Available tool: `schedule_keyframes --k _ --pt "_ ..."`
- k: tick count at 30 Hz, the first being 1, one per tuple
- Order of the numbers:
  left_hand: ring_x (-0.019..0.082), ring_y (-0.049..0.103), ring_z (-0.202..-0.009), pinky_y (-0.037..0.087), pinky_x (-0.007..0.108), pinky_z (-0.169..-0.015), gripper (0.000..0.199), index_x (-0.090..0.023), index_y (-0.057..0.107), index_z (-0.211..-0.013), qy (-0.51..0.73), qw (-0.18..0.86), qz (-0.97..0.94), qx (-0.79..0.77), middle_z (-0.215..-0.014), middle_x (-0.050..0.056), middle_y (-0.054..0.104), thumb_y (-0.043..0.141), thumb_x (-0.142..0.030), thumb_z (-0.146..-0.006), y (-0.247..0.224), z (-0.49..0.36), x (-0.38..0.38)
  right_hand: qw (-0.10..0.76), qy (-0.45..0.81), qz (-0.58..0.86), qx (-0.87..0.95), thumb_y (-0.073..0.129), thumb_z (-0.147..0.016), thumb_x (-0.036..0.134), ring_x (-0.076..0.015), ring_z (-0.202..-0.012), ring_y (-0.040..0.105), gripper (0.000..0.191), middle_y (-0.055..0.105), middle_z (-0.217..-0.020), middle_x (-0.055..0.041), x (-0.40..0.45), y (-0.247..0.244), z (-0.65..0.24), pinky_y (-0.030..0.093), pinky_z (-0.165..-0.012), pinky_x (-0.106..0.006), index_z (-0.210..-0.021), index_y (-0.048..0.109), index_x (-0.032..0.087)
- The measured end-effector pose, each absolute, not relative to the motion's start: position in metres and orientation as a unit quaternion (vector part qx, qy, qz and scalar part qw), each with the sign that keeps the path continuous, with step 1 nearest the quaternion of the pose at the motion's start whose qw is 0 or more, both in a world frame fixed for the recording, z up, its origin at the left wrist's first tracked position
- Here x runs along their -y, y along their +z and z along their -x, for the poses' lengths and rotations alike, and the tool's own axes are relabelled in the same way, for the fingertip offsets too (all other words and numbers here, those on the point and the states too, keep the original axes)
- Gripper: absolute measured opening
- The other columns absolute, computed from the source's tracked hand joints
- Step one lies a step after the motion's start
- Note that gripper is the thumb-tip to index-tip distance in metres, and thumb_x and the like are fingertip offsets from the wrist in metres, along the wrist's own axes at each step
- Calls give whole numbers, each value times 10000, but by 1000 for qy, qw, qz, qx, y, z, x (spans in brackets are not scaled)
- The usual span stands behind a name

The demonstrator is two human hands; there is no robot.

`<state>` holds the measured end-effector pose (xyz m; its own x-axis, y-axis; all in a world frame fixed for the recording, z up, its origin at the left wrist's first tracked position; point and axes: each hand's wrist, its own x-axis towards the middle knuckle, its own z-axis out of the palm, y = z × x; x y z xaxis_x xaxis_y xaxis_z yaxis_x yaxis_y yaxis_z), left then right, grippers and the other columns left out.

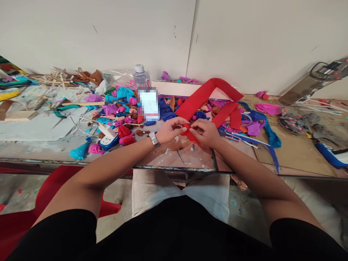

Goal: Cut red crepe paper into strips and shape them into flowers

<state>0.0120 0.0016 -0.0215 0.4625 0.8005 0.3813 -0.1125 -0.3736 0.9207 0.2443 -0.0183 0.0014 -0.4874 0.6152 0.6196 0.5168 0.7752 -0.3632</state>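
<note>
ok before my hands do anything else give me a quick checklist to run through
1. Left hand has the red piece in its fingertips: ok.
2. Right hand has its fingertips on the piece from the other side: ok.
3. Red strip laid out flat: not ok, it bends over in a loop behind the hands.
4. Red strip joined to the held piece: cannot tell, the hands cover that part.
5. Tabletop in front free of litter: not ok, small bits lie on it.
6. Bottle upright and capped: ok.
</note>
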Motion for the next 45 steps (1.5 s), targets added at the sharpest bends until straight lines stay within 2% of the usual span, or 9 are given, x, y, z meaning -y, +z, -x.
schedule_keyframes --k 3,9,24,29,32,36,45 --pt "177 715 -1005 567 337 -932 437 -175 731 -1138 448 488 -706 -252 -1126 96 768 883 -443 -828 -21 -13 -1 383 62 334 859 588 -1052 466 -238 -835 700 286 765 -900 -80 19 2 -244 514 -783 -392 -934 696 229" --pt "182 728 -1001 563 345 -948 423 -179 736 -1148 470 534 -656 -253 -1129 94 784 865 -450 -850 -18 -10 -3 383 63 333 859 639 -1023 528 -238 -831 700 312 777 -922 -81 18 1 -245 510 -788 -391 -980 705 226" --pt "213 706 -1065 523 365 -1002 307 -219 811 -1129 449 519 -681 -258 -1155 68 793 802 -416 -894 -19 -7 -3 393 60 316 861 608 -1046 487 -247 -873 728 285 798 -948 -84 19 2 -244 532 -826 -408 -957 715 238" --pt "238 707 -1118 528 396 -1031 356 -215 802 -1172 436 516 -691 -258 -1204 85 786 786 -456 -910 -18 -7 -1 387 67 324 861 597 -1046 501 -248 -871 721 299 791 -946 -87 19 2 -243 530 -829 -410 -953 707 239" --pt "206 715 -1066 543 363 -992 417 -207 759 -1214 452 541 -667 -242 -1181 89 776 821 -461 -889 -17 -9 0 386 70 327 860 585 -1052 511 -245 -872 718 317 788 -943 -86 19 1 -243 525 -817 -404 -944 703 238" --pt "177 703 -1004 543 339 -954 398 -182 745 -1126 452 532 -672 -246 -1126 83 760 835 -480 -879 -16 -11 1 387 72 318 862 584 -1058 490 -244 -871 716 302 781 -927 -84 18 0 -243 517 -814 -402 -951 704 234" --pt "155 685 -959 534 304 -898 417 -162 711 -1076 478 525 -651 -269 -1065 64 744 868 -470 -843 -20 -11 -1 401 72 333 850 595 -1048 510 -241 -856 704 296 771 -942 -78 20 2 -240 525 -801 -396 -977 696 241"
